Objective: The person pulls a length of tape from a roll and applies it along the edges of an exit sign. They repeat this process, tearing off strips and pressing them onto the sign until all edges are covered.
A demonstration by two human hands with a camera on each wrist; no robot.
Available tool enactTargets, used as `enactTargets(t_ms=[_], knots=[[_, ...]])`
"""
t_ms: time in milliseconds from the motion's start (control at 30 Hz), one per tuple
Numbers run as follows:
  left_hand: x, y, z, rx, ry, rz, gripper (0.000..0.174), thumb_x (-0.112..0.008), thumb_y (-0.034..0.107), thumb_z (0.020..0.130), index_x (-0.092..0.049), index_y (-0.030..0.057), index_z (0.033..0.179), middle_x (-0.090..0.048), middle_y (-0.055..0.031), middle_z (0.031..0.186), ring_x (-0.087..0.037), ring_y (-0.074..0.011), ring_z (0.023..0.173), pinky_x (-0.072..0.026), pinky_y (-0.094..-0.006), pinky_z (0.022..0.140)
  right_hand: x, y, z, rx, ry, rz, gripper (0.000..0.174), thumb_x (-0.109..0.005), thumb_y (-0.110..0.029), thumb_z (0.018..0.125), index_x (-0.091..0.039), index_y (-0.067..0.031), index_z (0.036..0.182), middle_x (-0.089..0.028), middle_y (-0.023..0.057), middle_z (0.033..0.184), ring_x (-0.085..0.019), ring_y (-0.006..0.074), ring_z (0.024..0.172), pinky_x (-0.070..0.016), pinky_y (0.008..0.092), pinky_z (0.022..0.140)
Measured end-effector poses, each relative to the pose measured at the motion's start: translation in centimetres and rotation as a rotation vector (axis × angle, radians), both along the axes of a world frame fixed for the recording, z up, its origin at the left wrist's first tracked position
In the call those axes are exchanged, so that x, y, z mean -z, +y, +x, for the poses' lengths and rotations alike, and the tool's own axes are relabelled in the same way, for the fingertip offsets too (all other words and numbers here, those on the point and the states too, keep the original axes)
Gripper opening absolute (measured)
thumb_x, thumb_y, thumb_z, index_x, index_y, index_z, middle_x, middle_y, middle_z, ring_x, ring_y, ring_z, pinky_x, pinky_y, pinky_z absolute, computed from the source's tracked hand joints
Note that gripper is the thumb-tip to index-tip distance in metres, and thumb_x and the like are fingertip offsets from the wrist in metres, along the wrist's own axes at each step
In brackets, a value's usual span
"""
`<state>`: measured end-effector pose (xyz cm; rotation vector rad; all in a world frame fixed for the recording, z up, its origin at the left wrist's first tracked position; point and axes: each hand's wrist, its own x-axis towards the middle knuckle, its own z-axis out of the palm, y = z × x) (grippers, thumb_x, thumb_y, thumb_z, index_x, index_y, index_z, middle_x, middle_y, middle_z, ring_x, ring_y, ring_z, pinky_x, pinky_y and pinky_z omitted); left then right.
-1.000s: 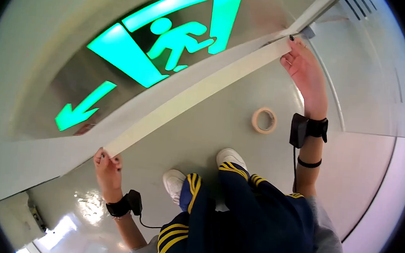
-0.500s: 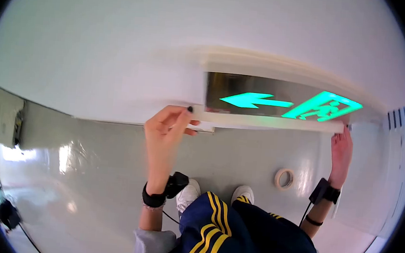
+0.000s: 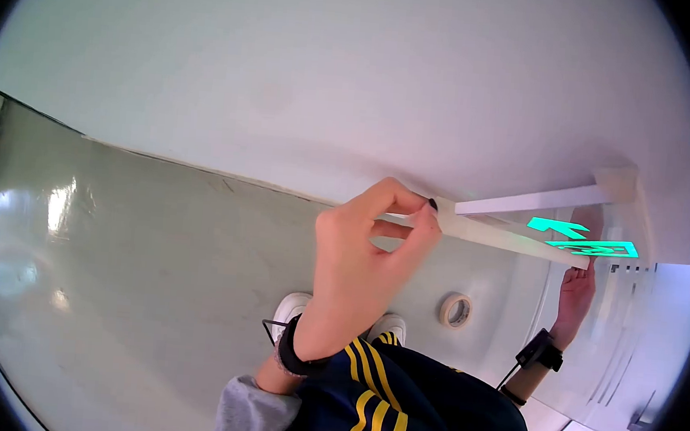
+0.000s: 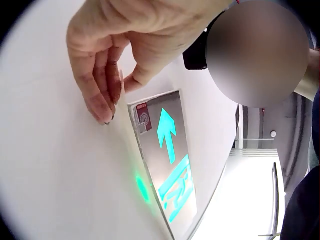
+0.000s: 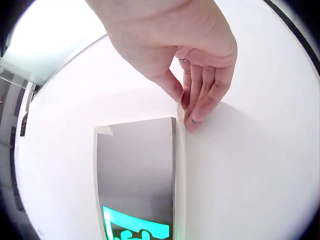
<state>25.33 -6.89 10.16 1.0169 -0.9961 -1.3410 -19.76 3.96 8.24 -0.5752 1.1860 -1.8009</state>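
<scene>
A pale strip of masking tape stretches between both hands, along the lower edge of a green-lit exit sign. My left hand pinches one end between thumb and fingers, just past the sign's arrow end. The other end is pinched by my right hand near the running-figure end. In the left wrist view, the left hand is close to the wall by the sign's corner. The right wrist view has the right hand beside the sign's other corner, the strip running along its edge.
The sign is mounted on a white wall. A roll of masking tape lies on the grey floor, near the person's white shoes. A clear panel stands at the right. Cables run from the wrist cameras.
The head view has turned, so the sign now appears farther right and at a steep angle. The left hand looks nearer and farther right. Both hands keep hold of the tape strip, now close along the sign's edge.
</scene>
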Motion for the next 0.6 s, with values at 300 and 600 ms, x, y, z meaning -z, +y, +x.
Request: enactTargets(t_ms=[300, 600], knots=[[0.4, -0.9, -1.0, -0.023, 0.003, -0.086, 0.008, -0.06, 0.003, 0.077, -0.055, -0.0035, 0.074, -0.06, -0.0056, 0.066, -0.06, -0.0102, 0.061, -0.053, -0.0254, 0.059, 1.0, 0.6, -1.1, -0.058, -0.04, -0.082, 0.03, -0.038, -0.014, 0.096, -0.046, 0.0005, 0.12, -0.057, 0.0083, 0.11, -0.056, 0.0126, 0.093, -0.0487, 0.0246, 0.073], [-0.4, -0.8, -0.7, 0.021, 0.019, -0.022, 0.006, -0.059, 0.001, 0.079, -0.057, -0.0027, 0.074, -0.058, -0.0008, 0.07, -0.053, -0.0064, 0.068, -0.0464, -0.0217, 0.064, 0.3, 0.1, -0.1, -0.003, -0.101, -0.089, 0.026, -0.039, -0.013, 0.096, -0.05, -0.0004, 0.116, -0.059, 0.0062, 0.096, -0.055, 0.0097, 0.082, -0.047, 0.0235, 0.069]])
